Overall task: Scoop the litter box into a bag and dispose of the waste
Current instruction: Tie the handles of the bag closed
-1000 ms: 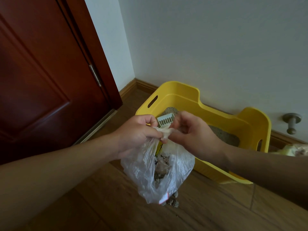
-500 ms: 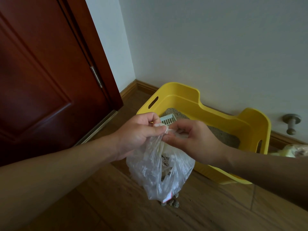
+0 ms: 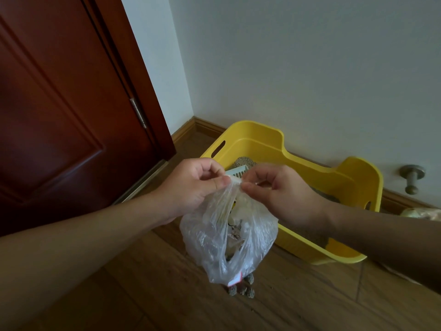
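**A:** Since a second ago, the neck of the clear plastic bag (image 3: 229,235) has been drawn from a loose bunch into a tight twist.

**B:** Who has hold of it?

**A:** Both. The left hand (image 3: 195,185) and right hand (image 3: 279,192) each pinch the gathered neck, thumb against curled fingers. The bag hangs below them with waste inside, over a few stray litter clumps (image 3: 241,289).

**B:** Then knot high, keep it upright, and I'd pick those clumps up.

**A:** The white slotted scoop (image 3: 236,173) shows just behind the hands, over the yellow litter box (image 3: 334,187).
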The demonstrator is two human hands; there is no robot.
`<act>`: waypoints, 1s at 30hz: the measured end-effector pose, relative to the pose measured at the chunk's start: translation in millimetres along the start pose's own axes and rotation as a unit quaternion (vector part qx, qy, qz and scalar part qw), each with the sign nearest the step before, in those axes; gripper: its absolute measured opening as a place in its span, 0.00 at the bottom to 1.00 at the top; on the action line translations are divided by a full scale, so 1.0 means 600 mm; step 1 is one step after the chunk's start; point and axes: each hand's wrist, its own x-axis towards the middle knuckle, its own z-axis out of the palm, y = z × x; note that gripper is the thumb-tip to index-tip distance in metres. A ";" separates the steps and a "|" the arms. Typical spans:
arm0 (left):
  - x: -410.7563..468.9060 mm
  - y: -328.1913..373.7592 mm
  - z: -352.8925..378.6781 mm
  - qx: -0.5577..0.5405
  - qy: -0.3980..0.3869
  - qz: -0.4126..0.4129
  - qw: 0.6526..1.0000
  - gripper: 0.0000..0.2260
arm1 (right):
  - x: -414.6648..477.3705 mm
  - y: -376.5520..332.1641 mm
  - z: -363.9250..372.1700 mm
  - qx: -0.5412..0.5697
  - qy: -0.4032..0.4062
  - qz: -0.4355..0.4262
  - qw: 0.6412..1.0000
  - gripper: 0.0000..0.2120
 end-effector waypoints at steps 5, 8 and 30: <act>0.007 -0.003 -0.007 0.086 0.054 0.063 0.993 0.05 | 0.013 -0.002 -0.014 -0.054 0.029 -0.053 0.997 0.07; 0.014 -0.007 -0.029 0.135 0.109 0.086 0.981 0.05 | 0.021 0.004 -0.030 -0.067 0.049 -0.050 0.995 0.11; 0.006 -0.165 -0.098 0.302 0.173 -0.076 0.935 0.12 | 0.004 0.136 -0.059 -0.278 0.024 0.044 0.959 0.09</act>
